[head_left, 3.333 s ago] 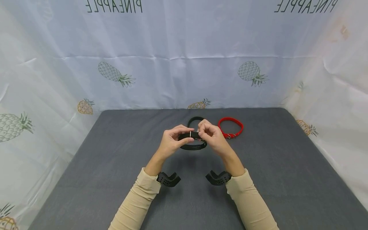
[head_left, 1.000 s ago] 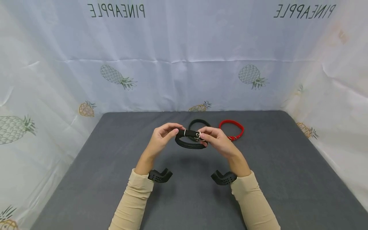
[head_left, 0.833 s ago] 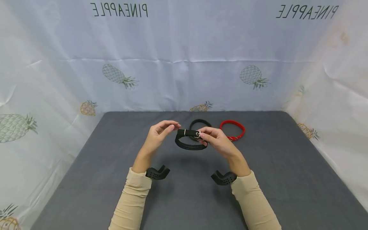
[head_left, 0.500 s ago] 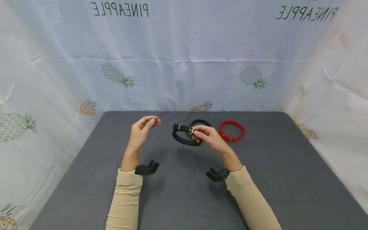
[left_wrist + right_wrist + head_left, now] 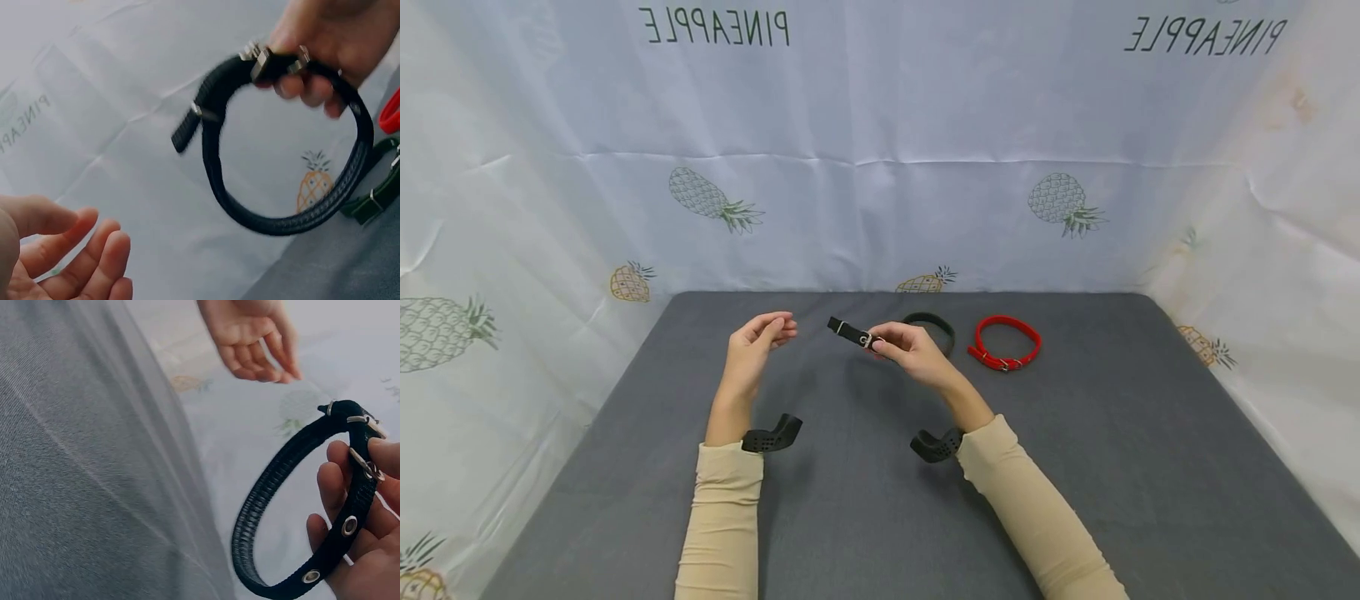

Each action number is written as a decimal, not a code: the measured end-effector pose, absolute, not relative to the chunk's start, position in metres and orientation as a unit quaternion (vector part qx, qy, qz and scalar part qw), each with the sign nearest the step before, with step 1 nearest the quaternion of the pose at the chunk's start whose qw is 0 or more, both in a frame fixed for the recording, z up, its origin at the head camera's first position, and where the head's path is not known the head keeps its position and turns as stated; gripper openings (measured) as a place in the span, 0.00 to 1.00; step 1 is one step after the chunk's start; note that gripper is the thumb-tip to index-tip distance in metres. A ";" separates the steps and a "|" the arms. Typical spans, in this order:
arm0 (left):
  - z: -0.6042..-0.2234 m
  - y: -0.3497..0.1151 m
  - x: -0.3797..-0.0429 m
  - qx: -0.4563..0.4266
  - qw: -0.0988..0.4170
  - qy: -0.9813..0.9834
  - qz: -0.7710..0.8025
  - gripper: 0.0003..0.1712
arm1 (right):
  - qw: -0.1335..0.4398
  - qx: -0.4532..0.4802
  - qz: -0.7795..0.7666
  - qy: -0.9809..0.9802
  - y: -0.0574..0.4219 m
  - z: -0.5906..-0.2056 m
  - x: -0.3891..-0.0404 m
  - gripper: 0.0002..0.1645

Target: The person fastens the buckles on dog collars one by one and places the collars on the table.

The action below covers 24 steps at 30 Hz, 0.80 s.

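Observation:
My right hand (image 5: 913, 350) pinches a black collar (image 5: 850, 333) near its metal buckle, thumb on one side and fingers on the other. In the right wrist view the collar (image 5: 253, 506) is a buckled loop with metal eyelets and a D-ring. Its strap tip pokes out past a metal keeper, as the left wrist view shows. My left hand (image 5: 748, 358) is off to the left of the collar, fingers loosely bent and holding nothing. A gap separates its fingertips (image 5: 115, 247) from the strap tip.
Behind my right hand, a dark green collar (image 5: 951, 329) lies looped on the grey tabletop (image 5: 880, 517). To its right rests a buckled red collar (image 5: 1007, 364). A white curtain (image 5: 880, 225) printed with pineapples encloses the table's back and sides.
Both hands earlier held the black collar, working at its strap end. The left hand has since let go and drawn left; the right hand has carried the collar left, tilting it.

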<state>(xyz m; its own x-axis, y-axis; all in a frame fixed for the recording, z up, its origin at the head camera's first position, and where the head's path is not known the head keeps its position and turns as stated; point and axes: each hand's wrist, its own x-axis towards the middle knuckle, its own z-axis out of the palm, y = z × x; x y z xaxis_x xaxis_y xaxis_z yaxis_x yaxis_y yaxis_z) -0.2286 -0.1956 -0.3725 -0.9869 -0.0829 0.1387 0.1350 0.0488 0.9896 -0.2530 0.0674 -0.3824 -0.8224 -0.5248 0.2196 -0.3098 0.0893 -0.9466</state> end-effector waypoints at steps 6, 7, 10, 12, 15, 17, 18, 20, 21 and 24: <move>-0.374 -0.198 -0.230 0.004 0.071 -0.693 -0.717 0.16 | 0.039 -0.302 -0.566 0.766 0.049 -0.392 -0.260 0.15; -0.375 -0.198 -0.230 0.007 0.070 -0.693 -0.718 0.16 | 0.031 -0.305 -0.557 0.772 0.046 -0.394 -0.260 0.15; -0.378 -0.200 -0.232 0.018 0.067 -0.692 -0.718 0.15 | 0.010 -0.305 -0.521 0.797 0.035 -0.398 -0.262 0.14; -0.381 -0.201 -0.234 0.030 0.067 -0.692 -0.718 0.13 | 0.001 -0.298 -0.497 0.815 0.027 -0.402 -0.263 0.13; -0.386 -0.203 -0.236 0.048 0.073 -0.689 -0.720 0.11 | -0.013 -0.289 -0.460 0.839 0.017 -0.407 -0.264 0.13; -0.388 -0.204 -0.237 0.057 0.077 -0.686 -0.721 0.10 | -0.019 -0.284 -0.447 0.848 0.012 -0.411 -0.265 0.13; -0.389 -0.204 -0.237 0.060 0.078 -0.683 -0.723 0.10 | -0.023 -0.281 -0.441 0.852 0.010 -0.413 -0.266 0.13; -0.389 -0.204 -0.237 0.064 0.080 -0.679 -0.727 0.10 | -0.030 -0.278 -0.435 0.856 0.006 -0.418 -0.268 0.13; -0.389 -0.204 -0.237 0.064 0.080 -0.677 -0.728 0.10 | -0.033 -0.276 -0.432 0.858 0.005 -0.420 -0.269 0.13; -0.389 -0.203 -0.237 0.065 0.077 -0.674 -0.732 0.09 | -0.040 -0.272 -0.417 0.866 0.001 -0.424 -0.271 0.14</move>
